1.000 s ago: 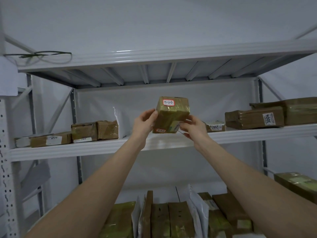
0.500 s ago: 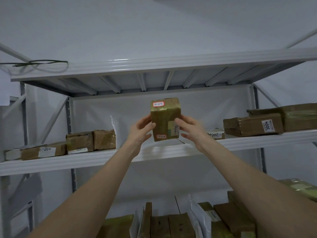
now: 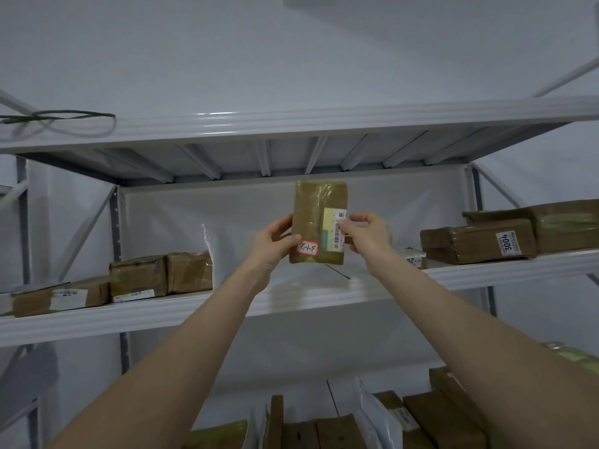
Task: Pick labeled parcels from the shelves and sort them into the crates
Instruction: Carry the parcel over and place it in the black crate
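Parcel (image 3: 311, 218), a brown tape-wrapped block, held up in the air just in front of the middle shelf (image 3: 194, 311), above its front edge and touching nothing but the hands. Long axis upright, broad face turned toward the camera. Near the lower edge, a red-bordered handwritten label (image 3: 308, 248); along the right side, a barcode label (image 3: 335, 228).

Left hand (image 3: 275, 244) clamped on the lower left edge, thumb across the front just beside the handwritten label, fingers behind and hidden. Right hand (image 3: 369, 234) pinching the right edge a little higher, fingertips curled onto the barcode label. One hand on each side, both equally close.

Probably a pause for reading the label, with the carry to a crate not yet begun. No crate in view, so impossible to tell which way to carry; most likely down and back toward the body, away from the rack.

On the same shelf, to the left: a white bag (image 3: 209, 241) leaning upright, then two brown boxes (image 3: 139, 277) side by side, then a flat parcel (image 3: 61, 294) at the far left. To the right: a small labelled packet (image 3: 413, 257) partly hidden behind the right wrist, then a box marked 3004 (image 3: 476, 244). Upper shelf (image 3: 291, 124) overhead, well clear of the parcel's top. More parcels standing on the lower shelf (image 3: 324, 429), beneath and between the forearms. Nothing in the way on the near side.
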The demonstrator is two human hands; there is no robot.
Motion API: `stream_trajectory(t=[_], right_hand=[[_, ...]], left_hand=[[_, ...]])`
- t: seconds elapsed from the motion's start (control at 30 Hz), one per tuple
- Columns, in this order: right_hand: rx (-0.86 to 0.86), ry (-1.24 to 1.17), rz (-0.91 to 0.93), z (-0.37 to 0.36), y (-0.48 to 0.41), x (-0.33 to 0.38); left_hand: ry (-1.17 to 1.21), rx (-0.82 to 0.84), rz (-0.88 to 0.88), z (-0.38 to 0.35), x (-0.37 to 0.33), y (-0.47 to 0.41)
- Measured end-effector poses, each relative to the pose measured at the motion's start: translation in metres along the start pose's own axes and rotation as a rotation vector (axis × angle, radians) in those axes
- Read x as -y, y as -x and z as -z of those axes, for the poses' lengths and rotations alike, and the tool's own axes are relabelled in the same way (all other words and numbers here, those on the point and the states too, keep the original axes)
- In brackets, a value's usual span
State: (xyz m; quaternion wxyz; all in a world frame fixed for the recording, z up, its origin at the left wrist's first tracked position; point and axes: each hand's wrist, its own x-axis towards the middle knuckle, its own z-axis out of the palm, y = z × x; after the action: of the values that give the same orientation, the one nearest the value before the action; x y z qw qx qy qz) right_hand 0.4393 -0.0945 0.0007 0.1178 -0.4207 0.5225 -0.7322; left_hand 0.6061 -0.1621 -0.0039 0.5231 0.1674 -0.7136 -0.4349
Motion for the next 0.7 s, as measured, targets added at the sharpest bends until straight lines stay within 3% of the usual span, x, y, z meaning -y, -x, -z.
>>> stream_trajectory(t=[0.13, 0.27, 0.43, 0.57, 0.7], right_hand=[[0.000, 0.135, 0.042, -0.002, -0.010, -0.002], [0.237, 0.479, 0.140, -0.001, -0.002, -0.007], [0.297, 0.952, 0.270, 0.004, -0.010, -0.027], [0.169, 1.078, 0.279, 0.003, -0.021, -0.044], [0.040, 1.277, 0.266, -0.002, -0.031, -0.054]], left_hand=[[-0.139, 0.159, 0.053, -0.002, 0.010, -0.011], [-0.218, 0.109, 0.099, -0.016, 0.026, -0.025], [-0.214, 0.105, 0.155, -0.045, 0.036, -0.036], [-0.305, 0.114, 0.156, -0.051, 0.046, -0.035], [-0.485, 0.025, 0.012, -0.035, 0.045, -0.028]])
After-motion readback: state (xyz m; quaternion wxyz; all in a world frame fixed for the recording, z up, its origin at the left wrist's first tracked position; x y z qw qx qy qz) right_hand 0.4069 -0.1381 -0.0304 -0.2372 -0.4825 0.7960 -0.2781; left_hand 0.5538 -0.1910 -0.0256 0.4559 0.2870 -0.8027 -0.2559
